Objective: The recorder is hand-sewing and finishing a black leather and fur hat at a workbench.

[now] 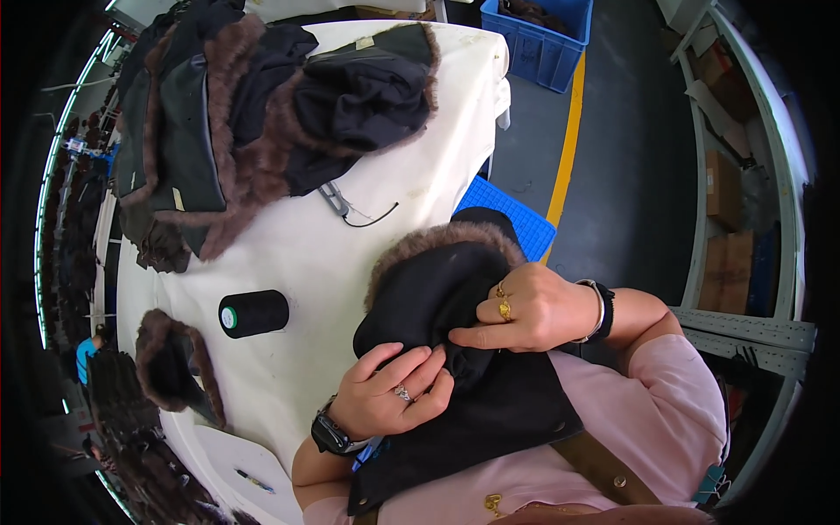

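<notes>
Black fur-trimmed hood [437, 289] is held close against the person's chest, gripped in its dark fabric by the left hand [394, 391] and pinched by the right hand [525, 311]. Farther off on the white table [350, 254] a black thread spool [254, 313] is seen, then a pile of fur-trimmed hoods [254, 105].

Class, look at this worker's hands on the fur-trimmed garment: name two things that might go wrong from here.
1. The left hand and right hand pinch the black garment close together; rings might snag its brown fur trim.
2. The black thread spool lies on its side on the white table and may roll.
</notes>
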`<control>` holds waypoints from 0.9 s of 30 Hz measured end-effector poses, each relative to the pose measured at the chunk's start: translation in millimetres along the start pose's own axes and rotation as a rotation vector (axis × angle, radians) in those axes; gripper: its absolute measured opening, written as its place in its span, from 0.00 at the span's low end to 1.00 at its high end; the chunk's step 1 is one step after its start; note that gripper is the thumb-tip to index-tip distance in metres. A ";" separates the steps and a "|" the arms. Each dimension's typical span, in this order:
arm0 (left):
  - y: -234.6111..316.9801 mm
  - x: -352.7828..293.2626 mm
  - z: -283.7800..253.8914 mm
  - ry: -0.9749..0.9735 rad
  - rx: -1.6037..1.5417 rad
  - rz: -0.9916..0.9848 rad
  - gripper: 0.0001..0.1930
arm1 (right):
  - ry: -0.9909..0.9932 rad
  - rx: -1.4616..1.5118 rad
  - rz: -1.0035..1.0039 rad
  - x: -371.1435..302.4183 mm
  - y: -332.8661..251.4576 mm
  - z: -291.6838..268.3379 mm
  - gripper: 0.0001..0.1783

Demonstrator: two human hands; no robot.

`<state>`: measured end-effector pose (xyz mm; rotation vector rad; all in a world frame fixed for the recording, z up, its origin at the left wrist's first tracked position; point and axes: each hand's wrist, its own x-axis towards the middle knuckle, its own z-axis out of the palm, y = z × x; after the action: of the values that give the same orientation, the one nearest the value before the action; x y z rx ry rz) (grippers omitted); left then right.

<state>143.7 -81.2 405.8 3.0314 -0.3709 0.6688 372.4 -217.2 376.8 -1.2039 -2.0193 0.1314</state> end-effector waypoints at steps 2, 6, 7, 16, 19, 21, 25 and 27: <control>0.4 -0.1 -0.4 0.009 0.026 0.020 0.05 | -0.010 -0.022 -0.035 2.3 0.4 -0.4 0.24; -6.4 -1.1 -6.1 0.015 0.158 0.145 0.04 | -0.086 0.037 -0.052 10.5 -0.5 -2.5 0.19; -8.8 -0.5 -7.0 0.016 0.206 0.202 0.05 | -0.103 0.081 -0.071 12.1 0.4 -2.0 0.17; -1.5 9.0 -0.5 -0.038 0.197 -0.182 0.24 | 0.115 -0.313 -0.206 2.4 2.2 6.4 0.12; 6.1 15.0 6.3 0.040 0.223 -0.242 0.23 | 0.143 -0.272 -0.189 0.6 2.9 11.7 0.11; 8.1 11.2 9.8 0.034 0.242 -0.222 0.25 | 0.160 -0.228 -0.167 -0.6 1.7 10.7 0.11; 5.5 7.8 9.9 0.030 0.298 -0.156 0.28 | 0.170 0.116 0.119 2.9 -7.0 3.0 0.10; 5.9 7.1 10.7 0.029 0.301 -0.159 0.28 | 0.178 0.210 0.301 13.2 -12.9 -5.6 0.06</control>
<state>153.1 -89.3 398.9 3.2779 -0.0280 0.8239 363.6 -215.4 393.8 -1.3270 -1.6189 0.3611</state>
